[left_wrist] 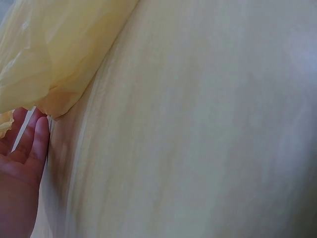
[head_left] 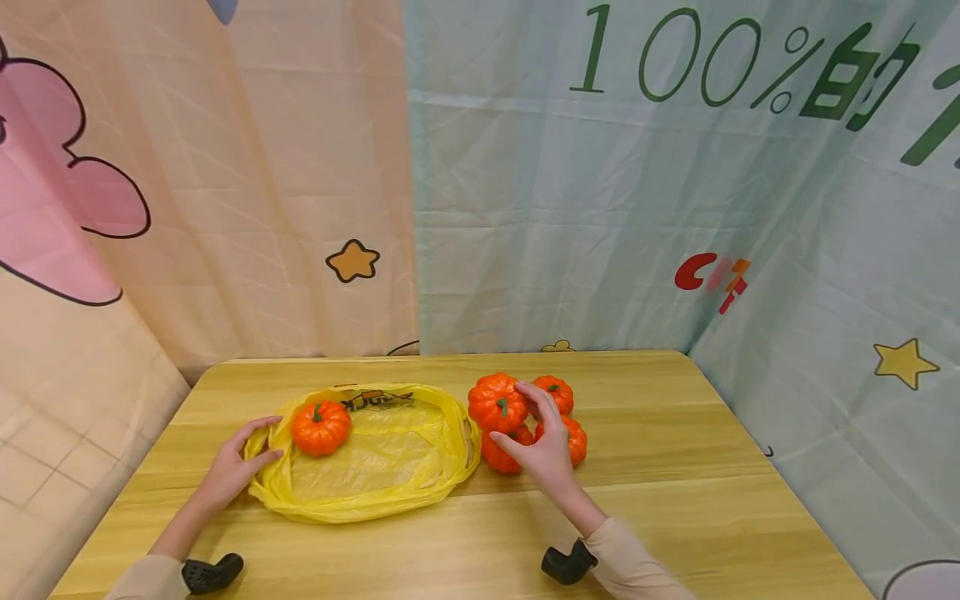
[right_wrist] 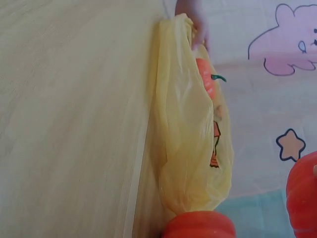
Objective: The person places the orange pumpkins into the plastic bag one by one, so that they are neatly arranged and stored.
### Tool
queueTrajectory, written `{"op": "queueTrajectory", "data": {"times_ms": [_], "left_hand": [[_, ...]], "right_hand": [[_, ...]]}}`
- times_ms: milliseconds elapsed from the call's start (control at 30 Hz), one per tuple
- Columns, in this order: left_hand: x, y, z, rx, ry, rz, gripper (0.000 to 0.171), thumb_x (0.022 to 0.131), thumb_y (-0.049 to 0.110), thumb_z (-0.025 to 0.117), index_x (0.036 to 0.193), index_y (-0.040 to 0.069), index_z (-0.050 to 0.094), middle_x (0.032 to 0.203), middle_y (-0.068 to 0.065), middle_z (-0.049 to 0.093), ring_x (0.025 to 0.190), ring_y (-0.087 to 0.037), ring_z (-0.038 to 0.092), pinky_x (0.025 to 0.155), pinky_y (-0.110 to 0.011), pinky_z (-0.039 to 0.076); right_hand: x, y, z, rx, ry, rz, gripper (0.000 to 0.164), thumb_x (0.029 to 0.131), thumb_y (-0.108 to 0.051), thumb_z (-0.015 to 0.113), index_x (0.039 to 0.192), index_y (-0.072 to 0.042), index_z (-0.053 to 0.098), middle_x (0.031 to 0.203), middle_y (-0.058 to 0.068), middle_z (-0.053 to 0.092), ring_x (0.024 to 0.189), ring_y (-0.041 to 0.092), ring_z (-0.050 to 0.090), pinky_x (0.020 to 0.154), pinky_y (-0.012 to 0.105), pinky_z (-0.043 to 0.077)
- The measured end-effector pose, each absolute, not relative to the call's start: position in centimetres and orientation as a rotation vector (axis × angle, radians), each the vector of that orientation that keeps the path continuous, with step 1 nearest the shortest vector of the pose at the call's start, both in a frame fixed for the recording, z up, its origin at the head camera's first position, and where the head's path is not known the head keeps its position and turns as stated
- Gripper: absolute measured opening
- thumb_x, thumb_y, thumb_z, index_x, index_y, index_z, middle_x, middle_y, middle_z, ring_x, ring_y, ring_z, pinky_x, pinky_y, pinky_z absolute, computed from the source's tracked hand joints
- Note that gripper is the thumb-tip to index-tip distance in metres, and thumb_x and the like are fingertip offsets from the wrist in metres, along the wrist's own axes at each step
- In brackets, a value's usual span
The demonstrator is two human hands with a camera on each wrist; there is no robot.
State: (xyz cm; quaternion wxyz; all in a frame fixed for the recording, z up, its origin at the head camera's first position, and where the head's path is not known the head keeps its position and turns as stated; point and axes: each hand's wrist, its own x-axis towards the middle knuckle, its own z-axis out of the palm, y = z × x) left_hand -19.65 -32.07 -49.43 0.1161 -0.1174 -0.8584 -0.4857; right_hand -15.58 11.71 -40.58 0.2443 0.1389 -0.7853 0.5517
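Observation:
A yellow plastic bag (head_left: 367, 507) lies spread on the table with its mouth opened wide. Inside it, toward the left, sits an orange toy pumpkin (head_left: 321, 428) with a green stem. My left hand (head_left: 230, 468) holds the bag's left rim, thumb and fingers apart at the edge; in the left wrist view its fingers (left_wrist: 39, 136) lie against the plastic. Just right of the bag, my right hand (head_left: 546, 450) grips another toy pumpkin (head_left: 497, 402) between thumb and fingers, above the others. Under and behind it are three more pumpkins (head_left: 576, 442), partly hidden by the hand.
The wooden table (head_left: 675, 500) extends to the right and in front of the bag. Printed curtains (head_left: 525, 208) hang behind and along both sides of it. A black wrist mount (head_left: 213, 575) shows at the left wrist, and another mount (head_left: 567, 563) at the right.

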Motion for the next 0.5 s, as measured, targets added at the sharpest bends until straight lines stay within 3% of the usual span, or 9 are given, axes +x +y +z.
{"op": "queueTrajectory", "data": {"times_ms": [133,300,500], "left_hand": [[-19.6,-32.1,-49.5,-0.34,-2.516,-1.43,0.048,0.091,0.01,0.064,0.133,-0.006,0.047,0.12,0.038,0.037,0.109,0.029,0.025,0.087,0.004,0.024],[-19.6,-32.1,-49.4,-0.323,-2.526,-1.424,0.048,0.091,0.011,0.064,0.133,-0.005,0.046,0.124,0.033,0.041,0.109,0.029,0.025,0.087,0.005,0.023],[-19.7,-32.1,-49.3,-0.3,-2.56,-1.384,0.049,0.091,0.012,0.064,0.134,-0.004,0.047,0.133,0.003,0.051,0.108,0.027,0.027,0.085,0.004,0.026]], "right_hand": [[-15.5,10.6,-40.6,0.403,-2.146,1.5,0.067,0.067,0.001,0.084,0.127,0.003,0.055,0.129,0.019,0.055,0.118,0.029,0.053,0.101,0.045,0.044],[-15.4,9.2,-40.7,0.446,-2.155,1.539,0.065,0.069,0.0,0.083,0.128,0.001,0.054,0.129,0.017,0.055,0.119,0.029,0.052,0.102,0.049,0.042],[-15.2,7.5,-41.4,0.481,-2.161,1.615,0.065,0.07,0.001,0.082,0.128,0.002,0.054,0.129,0.018,0.054,0.118,0.03,0.054,0.101,0.046,0.045]]}}
